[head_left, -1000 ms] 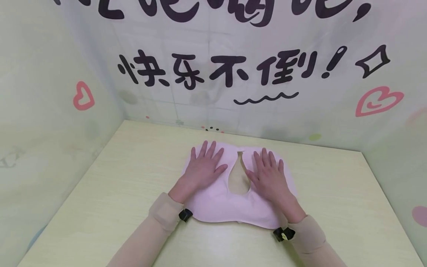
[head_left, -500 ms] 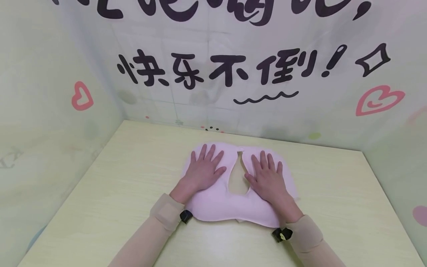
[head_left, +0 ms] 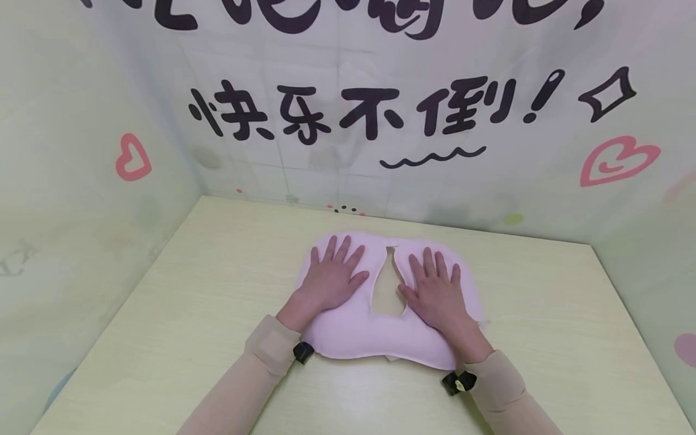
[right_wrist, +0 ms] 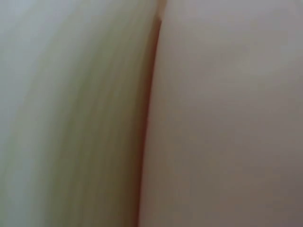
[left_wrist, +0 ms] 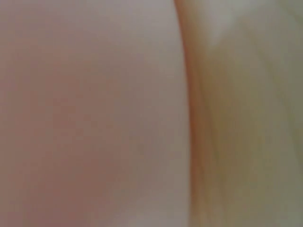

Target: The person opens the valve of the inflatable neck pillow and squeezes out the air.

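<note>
Left hand: your left hand (head_left: 328, 281) is lying flat, fingers straight and spread, pressing on the left lobe of the pink cloth piece (head_left: 359, 332); it is grasping nothing.
Right hand: your right hand (head_left: 437, 293) is lying flat in the same way on the right lobe, fingers straight, palm down, nothing clenched.
Where the cloth is: the pink cloth piece is lying on the pale wooden table (head_left: 179, 314), about midway between left and right and toward the far side, its near edge bulging toward you.
Long axis: the cloth is running left to right across your body, wider than it is deep.
Opening: a teardrop-shaped cutout (head_left: 387, 290) is sitting between your two hands, narrow end pointing far, wide end near; the table is showing through it.
Which hand is nearer: both hands are already touching the cloth, one on each side of the cutout, so neither is nearer than the other; your thumbs are pointing inward at its edges.
Wrist views: both are showing only a blurred pink surface against a pale one, too close to tell more.
Count: one cloth piece, one cutout, two hands, two beige sleeves (head_left: 261, 356).
Surroundings: a printed backdrop (head_left: 380, 115) with dark lettering and pink hearts is standing behind the table.
</note>
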